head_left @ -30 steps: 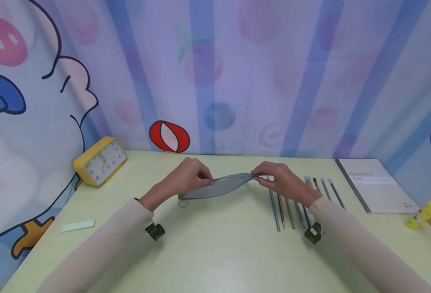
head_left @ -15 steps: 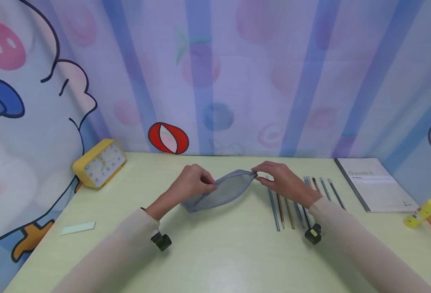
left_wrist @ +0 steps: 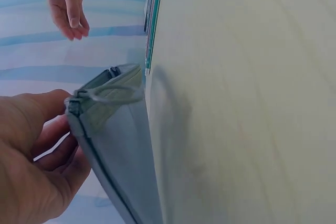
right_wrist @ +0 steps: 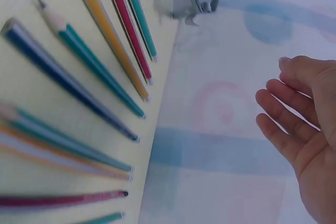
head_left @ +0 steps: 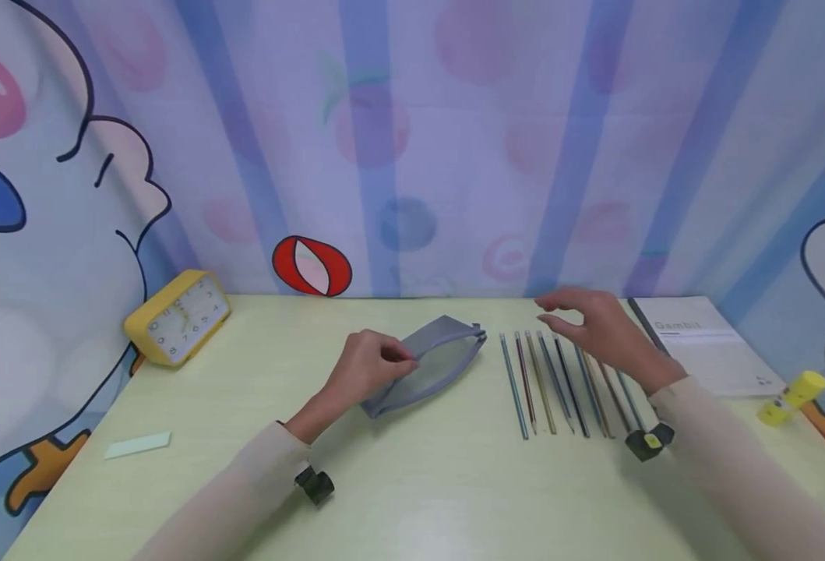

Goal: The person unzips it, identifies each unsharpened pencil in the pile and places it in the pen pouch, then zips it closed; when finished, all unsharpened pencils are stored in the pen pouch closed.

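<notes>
My left hand [head_left: 366, 370] pinches the near-left rim of a grey zippered pencil pouch [head_left: 447, 374], whose mouth gapes upward. In the left wrist view the pouch [left_wrist: 121, 145] tilts off the table, thumb and fingers gripping its zipper edge. My right hand [head_left: 597, 331] hovers over the row of pencils [head_left: 552, 382], thumb and fingers apart with nothing between them. The right wrist view has that hand [right_wrist: 310, 114] with relaxed fingers, away from the pencils [right_wrist: 100, 66], which lie side by side in several colours. What the pouch holds inside cannot be made out.
A yellow alarm clock [head_left: 177, 318] stands at the back left, with a pale green strip [head_left: 137, 445] nearer the front. To the right lie a notebook [head_left: 710, 347] and a yellow glue stick [head_left: 793, 398]. A patterned curtain [head_left: 454, 156] hangs behind the table.
My right hand has let go of the pouch's far-right end and moved right, over the pencils. The left hand has turned the pouch so that its mouth gapes wider.
</notes>
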A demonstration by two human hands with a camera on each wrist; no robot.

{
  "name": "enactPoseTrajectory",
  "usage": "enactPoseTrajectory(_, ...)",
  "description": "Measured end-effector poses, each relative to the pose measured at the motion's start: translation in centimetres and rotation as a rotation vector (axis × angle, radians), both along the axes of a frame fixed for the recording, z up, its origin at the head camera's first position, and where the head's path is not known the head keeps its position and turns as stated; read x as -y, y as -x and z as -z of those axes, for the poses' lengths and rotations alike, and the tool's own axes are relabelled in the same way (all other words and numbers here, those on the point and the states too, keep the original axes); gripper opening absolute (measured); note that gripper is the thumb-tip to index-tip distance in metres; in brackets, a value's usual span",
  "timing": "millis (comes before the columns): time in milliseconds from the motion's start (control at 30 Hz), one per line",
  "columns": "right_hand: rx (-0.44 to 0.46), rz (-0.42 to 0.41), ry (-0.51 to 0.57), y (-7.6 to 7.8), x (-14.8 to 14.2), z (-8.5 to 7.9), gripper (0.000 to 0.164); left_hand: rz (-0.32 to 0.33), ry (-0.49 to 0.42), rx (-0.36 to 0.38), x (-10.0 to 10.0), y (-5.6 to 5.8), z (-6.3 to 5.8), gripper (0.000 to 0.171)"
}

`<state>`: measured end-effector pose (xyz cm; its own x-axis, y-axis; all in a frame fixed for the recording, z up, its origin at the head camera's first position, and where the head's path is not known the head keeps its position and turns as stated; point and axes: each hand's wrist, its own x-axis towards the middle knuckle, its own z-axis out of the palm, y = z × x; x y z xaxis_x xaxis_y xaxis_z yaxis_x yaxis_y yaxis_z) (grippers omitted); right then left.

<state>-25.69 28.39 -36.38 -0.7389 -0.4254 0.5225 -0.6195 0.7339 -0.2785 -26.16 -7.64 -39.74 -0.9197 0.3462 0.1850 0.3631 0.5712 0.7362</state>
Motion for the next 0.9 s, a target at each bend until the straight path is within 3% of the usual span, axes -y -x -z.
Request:
enactPoseTrajectory(267, 0.106, 0.044, -0.018, -1.7, -2.3, -0.3, 0.027, -0.042, -0.030, 0.007, 0.0, 0.1, 0.7, 0.006)
enactPoseTrajectory(433, 0.222, 0.132, -0.047, -2.6, -3.6, -0.7, 0.035, -0.092, -0.035, 0.003, -0.1, 0.2, 0.6, 0.005)
enactPoseTrajectory(733, 0.405, 0.248, -0.101, -2.7, -7.1, 0.0, 0.052, -0.122, -0.030, 0.000, 0.0, 0.1, 0.5, 0.006)
enactPoseTrajectory(900, 0.535, 0.258, -0.169, -2.7, -8.1, 0.8, 0.061, -0.120, -0.031, -0.006, 0.0, 0.2, 0.5, 0.006)
